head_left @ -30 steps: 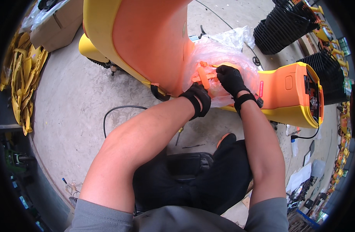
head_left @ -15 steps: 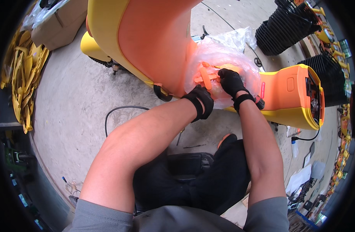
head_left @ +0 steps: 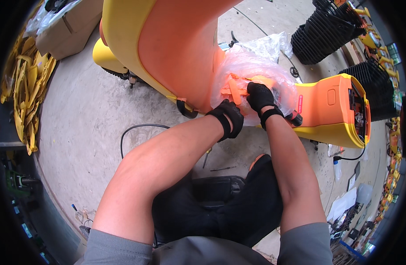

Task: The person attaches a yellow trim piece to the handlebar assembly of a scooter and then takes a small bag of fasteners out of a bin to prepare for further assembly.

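Note:
A clear plastic bag (head_left: pixel 247 62) with several flat orange plastic strips (head_left: pixel 234 91) in it lies on the footboard of an orange and yellow scooter body (head_left: pixel 181 48). My left hand (head_left: pixel 230 118), in a black glove, is closed at the bag's near edge, just below the strips. What its fingers hold is hidden. My right hand (head_left: pixel 261 98), gloved too, is curled over the bag's contents beside the strips. The back of the hand hides anything in its fingers. A black and red power tool (head_left: pixel 294 118) lies by my right wrist.
Stacked black baskets (head_left: pixel 322 37) stand at the far right. A cardboard box (head_left: pixel 70 28) and a pile of yellow parts (head_left: pixel 28 92) are at the left. A black cable (head_left: pixel 136 126) curves over the floor, and a screwdriver (head_left: pixel 207 158) lies near my legs.
My right hand has moved slightly left and down, closer to my left hand. My left hand has barely shifted, and the scooter body stays where it was.

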The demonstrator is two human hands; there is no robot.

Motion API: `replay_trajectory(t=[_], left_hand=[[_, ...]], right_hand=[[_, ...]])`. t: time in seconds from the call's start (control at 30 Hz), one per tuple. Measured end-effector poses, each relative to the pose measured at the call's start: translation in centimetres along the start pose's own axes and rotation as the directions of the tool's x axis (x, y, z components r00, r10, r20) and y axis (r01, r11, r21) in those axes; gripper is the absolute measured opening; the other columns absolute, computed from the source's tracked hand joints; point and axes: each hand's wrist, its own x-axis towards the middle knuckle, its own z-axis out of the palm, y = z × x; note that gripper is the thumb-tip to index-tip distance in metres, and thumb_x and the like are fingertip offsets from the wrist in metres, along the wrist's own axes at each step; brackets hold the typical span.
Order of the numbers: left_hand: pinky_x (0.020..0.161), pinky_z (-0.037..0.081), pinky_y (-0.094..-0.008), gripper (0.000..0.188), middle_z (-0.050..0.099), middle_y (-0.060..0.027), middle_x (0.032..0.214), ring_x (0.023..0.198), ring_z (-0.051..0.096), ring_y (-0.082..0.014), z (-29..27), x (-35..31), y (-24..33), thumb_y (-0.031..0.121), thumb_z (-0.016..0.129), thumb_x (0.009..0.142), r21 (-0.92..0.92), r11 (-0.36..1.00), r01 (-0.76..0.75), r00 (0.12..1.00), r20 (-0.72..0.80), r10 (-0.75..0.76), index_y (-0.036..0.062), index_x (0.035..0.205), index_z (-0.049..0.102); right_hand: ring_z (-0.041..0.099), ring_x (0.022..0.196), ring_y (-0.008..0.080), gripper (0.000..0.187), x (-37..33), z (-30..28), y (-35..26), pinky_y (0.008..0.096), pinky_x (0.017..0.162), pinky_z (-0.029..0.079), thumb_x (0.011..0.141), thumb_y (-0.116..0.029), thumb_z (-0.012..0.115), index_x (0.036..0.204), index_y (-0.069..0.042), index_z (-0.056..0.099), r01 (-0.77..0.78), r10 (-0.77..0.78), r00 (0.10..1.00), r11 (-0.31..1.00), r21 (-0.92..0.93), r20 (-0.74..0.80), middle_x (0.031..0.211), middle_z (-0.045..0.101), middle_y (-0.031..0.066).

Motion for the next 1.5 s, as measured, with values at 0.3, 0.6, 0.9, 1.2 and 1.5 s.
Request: replay_trajectory(t=[0.3,0.6,0.9,1.2,1.5], left_hand=[[0.093,0.040,-0.0409,0.037,0.061,-0.0126,0.108,0.108,0.055,-0.0274,-0.3,0.5,-0.2,0.025,0.059,0.073,-0.004,1.000,0.001,0.999,0.047,-0.001,0.0088,0.106,0.062],[0.092,0.040,-0.0422,0.035,0.061,-0.0161,0.107,0.105,0.057,-0.0294,-0.9,0.4,-0.5,0.021,0.054,0.075,-0.039,0.999,-0.020,0.999,0.039,0.022,0.0082,0.108,0.060],[0.091,0.041,-0.0427,0.036,0.060,-0.0158,0.109,0.105,0.057,-0.0292,-1.0,0.6,-0.2,0.021,0.055,0.076,-0.014,1.000,-0.007,0.997,0.081,0.009,0.0084,0.109,0.059],[0.082,0.044,-0.0413,0.023,0.064,-0.0141,0.095,0.093,0.061,-0.0287,-0.3,0.8,2.1,0.017,0.059,0.071,0.053,0.998,-0.043,0.993,-0.106,0.049,0.0070,0.092,0.065],[0.068,0.047,-0.0413,0.026,0.065,-0.0134,0.080,0.076,0.064,-0.0288,2.8,0.4,3.1,0.012,0.057,0.077,-0.053,0.993,-0.108,0.941,-0.327,0.085,0.0042,0.102,0.057]], right_hand=[[0.062,0.090,0.0340,0.016,-1.0,-1.0,0.2,0.0413,0.080,0.049,0.078,-0.009,0.053,0.090,-0.006,0.063,0.091,-0.083,0.992,0.993,0.079,-0.100,0.091,0.064,0.0193],[0.063,0.086,0.0318,0.019,-2.7,-3.3,3.0,0.0386,0.077,0.050,0.082,-0.013,0.060,0.098,-0.005,0.064,0.159,-0.142,0.984,0.971,0.178,-0.104,0.090,0.066,0.0162],[0.062,0.075,0.0174,0.014,-6.4,-8.7,3.7,0.0288,0.072,0.049,0.081,-0.007,0.059,0.093,-0.003,0.063,0.122,-0.055,0.991,0.755,0.644,-0.123,0.083,0.066,0.0087],[0.063,0.081,0.0292,0.015,-3.3,-4.9,2.2,0.0362,0.073,0.050,0.083,-0.007,0.055,0.093,-0.005,0.066,0.210,-0.128,0.957,0.924,0.319,-0.260,0.088,0.066,0.0147],[0.062,0.080,0.0355,0.022,1.2,-2.5,1.1,0.0442,0.072,0.048,0.084,-0.024,0.055,0.086,-0.005,0.066,0.101,-0.019,0.952,0.961,0.257,-0.305,0.081,0.065,0.0182]])
